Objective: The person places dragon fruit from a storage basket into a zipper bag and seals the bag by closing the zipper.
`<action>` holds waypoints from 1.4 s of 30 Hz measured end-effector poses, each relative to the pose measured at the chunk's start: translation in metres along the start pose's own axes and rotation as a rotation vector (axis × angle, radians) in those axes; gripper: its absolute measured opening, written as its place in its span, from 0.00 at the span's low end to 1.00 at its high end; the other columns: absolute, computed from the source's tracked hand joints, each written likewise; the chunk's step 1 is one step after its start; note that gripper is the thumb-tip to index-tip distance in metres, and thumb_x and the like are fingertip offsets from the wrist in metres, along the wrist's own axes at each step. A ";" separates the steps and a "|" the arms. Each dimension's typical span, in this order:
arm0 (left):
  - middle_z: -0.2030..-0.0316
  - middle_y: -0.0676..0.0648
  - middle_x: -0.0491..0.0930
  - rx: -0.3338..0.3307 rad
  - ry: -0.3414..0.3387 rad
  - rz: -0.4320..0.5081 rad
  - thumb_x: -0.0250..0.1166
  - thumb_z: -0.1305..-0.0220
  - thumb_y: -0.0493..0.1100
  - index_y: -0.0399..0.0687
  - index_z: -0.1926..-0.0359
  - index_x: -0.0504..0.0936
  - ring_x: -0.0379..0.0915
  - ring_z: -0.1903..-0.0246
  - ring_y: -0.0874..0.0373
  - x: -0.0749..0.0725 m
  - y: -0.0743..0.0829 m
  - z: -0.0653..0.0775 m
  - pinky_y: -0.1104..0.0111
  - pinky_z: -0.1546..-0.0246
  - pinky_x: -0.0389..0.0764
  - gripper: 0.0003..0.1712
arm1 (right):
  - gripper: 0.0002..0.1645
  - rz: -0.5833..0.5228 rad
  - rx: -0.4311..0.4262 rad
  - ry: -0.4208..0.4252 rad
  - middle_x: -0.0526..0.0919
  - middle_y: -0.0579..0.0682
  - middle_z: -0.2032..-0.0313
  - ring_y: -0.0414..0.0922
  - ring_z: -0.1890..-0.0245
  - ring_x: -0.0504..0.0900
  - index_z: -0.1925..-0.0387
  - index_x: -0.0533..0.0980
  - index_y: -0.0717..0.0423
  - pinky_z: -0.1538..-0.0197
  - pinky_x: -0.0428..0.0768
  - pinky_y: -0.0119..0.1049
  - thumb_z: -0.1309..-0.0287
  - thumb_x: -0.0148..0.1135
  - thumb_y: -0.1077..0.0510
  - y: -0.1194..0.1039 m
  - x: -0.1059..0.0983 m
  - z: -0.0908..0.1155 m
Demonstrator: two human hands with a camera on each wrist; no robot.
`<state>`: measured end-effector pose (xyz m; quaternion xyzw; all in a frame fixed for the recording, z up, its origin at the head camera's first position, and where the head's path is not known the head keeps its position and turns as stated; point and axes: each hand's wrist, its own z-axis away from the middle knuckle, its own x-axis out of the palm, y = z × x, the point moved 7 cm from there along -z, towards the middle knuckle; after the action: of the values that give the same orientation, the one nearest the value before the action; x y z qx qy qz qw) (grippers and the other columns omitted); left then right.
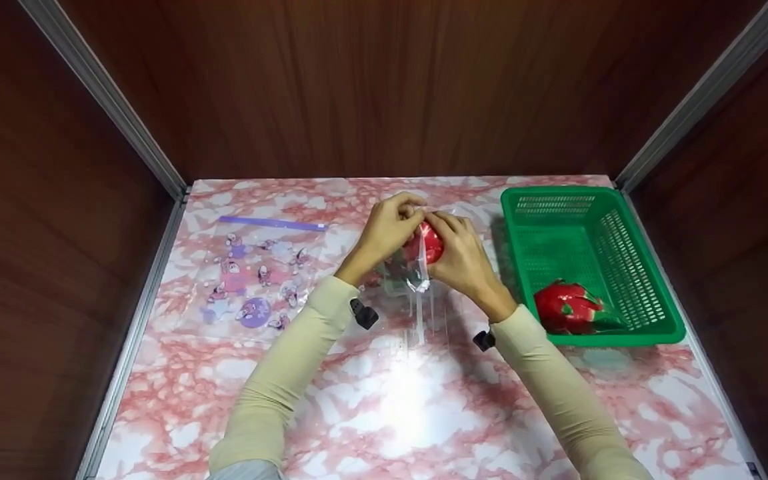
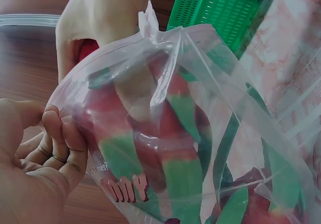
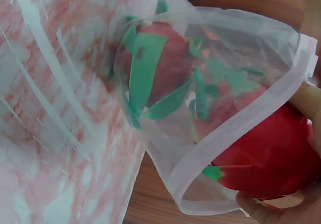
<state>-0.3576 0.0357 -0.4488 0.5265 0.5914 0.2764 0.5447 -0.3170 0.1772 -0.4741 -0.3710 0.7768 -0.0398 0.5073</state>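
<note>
Near the table's middle, my left hand (image 1: 387, 227) pinches the rim of a clear zip bag (image 2: 165, 133). My right hand (image 1: 462, 257) grips a red dragon fruit (image 3: 271, 153) with green scales. This fruit sits at the bag's mouth, partly inside it, as the right wrist view shows. Deeper in the bag, another dragon fruit (image 3: 173, 58) shows through the plastic. The white slider (image 2: 149, 23) is at one end of the bag's opening. In the head view the hands cover much of the fruit and the bag's mouth.
A green basket (image 1: 604, 340) stands on the right, with one dragon fruit (image 1: 567, 307) in its near left corner. On the left lies a flat printed zip bag (image 1: 257, 280) with a purple strip. Wooden panels (image 1: 384, 93) enclose the marbled table (image 1: 224, 413) on three sides.
</note>
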 end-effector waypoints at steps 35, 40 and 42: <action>0.74 0.53 0.77 0.051 -0.057 -0.072 0.65 0.28 0.35 0.34 0.51 0.88 0.67 0.76 0.65 0.016 0.004 0.005 0.77 0.76 0.68 0.10 | 0.30 -0.530 0.553 -0.165 0.80 0.69 0.36 0.58 0.39 0.83 0.32 0.72 0.70 0.47 0.84 0.30 0.34 0.62 0.66 0.056 0.040 -0.001; 0.73 0.54 0.77 0.063 -0.066 -0.075 0.66 0.30 0.35 0.35 0.52 0.88 0.68 0.73 0.65 0.017 0.004 0.005 0.77 0.72 0.68 0.10 | 0.24 -0.317 0.494 -0.169 0.86 0.69 0.45 0.63 0.45 0.87 0.42 0.79 0.71 0.41 0.87 0.51 0.34 0.67 0.60 0.059 0.039 -0.002; 0.72 0.54 0.76 0.059 -0.066 -0.077 0.65 0.31 0.35 0.36 0.53 0.88 0.68 0.73 0.64 0.018 0.004 0.006 0.77 0.71 0.68 0.10 | 0.21 -0.275 0.489 -0.174 0.87 0.69 0.48 0.63 0.45 0.87 0.47 0.81 0.70 0.41 0.86 0.54 0.34 0.67 0.58 0.059 0.039 -0.002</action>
<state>-0.3484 0.0518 -0.4532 0.5280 0.6007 0.2202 0.5585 -0.3588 0.1947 -0.5288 -0.3416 0.6402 -0.2621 0.6363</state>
